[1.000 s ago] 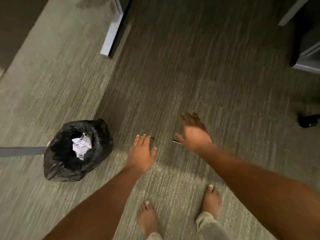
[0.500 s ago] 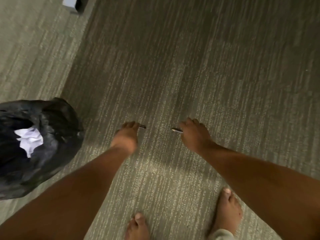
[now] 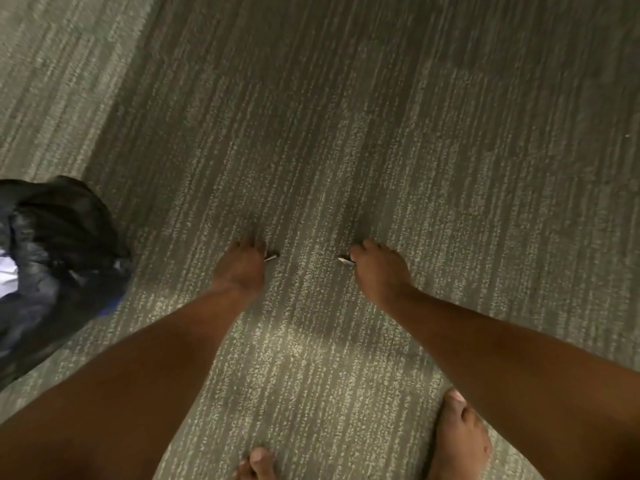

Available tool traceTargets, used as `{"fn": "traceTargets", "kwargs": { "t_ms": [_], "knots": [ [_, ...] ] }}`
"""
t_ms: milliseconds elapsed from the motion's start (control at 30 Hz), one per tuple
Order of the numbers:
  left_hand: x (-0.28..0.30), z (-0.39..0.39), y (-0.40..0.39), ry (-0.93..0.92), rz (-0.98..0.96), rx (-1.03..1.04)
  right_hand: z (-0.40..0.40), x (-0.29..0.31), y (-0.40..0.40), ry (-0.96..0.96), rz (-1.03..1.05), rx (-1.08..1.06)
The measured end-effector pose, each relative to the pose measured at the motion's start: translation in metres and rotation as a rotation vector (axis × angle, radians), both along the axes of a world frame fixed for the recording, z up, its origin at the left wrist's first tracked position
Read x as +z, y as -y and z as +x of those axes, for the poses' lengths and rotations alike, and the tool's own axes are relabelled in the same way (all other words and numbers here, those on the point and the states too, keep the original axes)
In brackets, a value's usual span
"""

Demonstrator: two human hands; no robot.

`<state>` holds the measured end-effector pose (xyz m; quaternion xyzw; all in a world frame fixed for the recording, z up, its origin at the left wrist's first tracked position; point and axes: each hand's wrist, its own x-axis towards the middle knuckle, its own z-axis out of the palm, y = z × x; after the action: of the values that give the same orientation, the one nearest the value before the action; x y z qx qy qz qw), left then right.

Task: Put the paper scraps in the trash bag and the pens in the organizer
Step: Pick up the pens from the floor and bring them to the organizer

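Down on the carpet, both hands are low, and each one is curled around a pen. The left hand has its fingers bent down over a pen. Only a short, dark end of the left pen sticks out, and it points to the right, toward the other hand. The right hand is closed the same way over its own pen. The right pen shows a thin tip, pale at the very end, and it points to the left. So the two pen ends face each other across a bare strip of carpet, and they do not touch. Both pens lie almost flat, running from side to side. Most of each pen is hidden under the fingers, so I cannot tell how long they are or what color the rest is.

The black trash bag sits at the left edge of the view, well apart from the hands. It looks shiny and crinkly. A bit of white paper shows inside its mouth.

Two bare feet stand near the bottom edge, the left foot and the right foot. The carpet is gray-green with thin pale stripes.
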<state>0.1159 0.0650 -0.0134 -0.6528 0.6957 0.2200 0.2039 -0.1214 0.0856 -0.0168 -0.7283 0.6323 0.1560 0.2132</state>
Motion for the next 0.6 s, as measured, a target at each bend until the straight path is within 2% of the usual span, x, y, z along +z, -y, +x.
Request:
{"fn": "traceTargets", "kwargs": {
  "t_ms": [133,267,367,467,600],
  "knots": [
    [0.017,0.001,-0.009,-0.013,0.064,0.066,-0.002,0.018,-0.001,0.033,0.028,-0.024],
    [0.054,0.001,-0.026,-0.090,-0.016,0.071,-0.004,0.057,-0.003,0.035,0.015,-0.027],
    [0.088,-0.002,-0.032,-0.235,-0.095,0.213,-0.003,0.096,-0.002,0.010,0.008,-0.034],
    [0.132,-0.012,-0.031,-0.301,-0.080,0.314,0.000,0.140,0.007,0.003,0.033,-0.073],
    [0.197,-0.022,-0.036,-0.410,-0.088,0.489,0.004,0.211,0.010,0.085,0.020,-0.130]
  ]
}}
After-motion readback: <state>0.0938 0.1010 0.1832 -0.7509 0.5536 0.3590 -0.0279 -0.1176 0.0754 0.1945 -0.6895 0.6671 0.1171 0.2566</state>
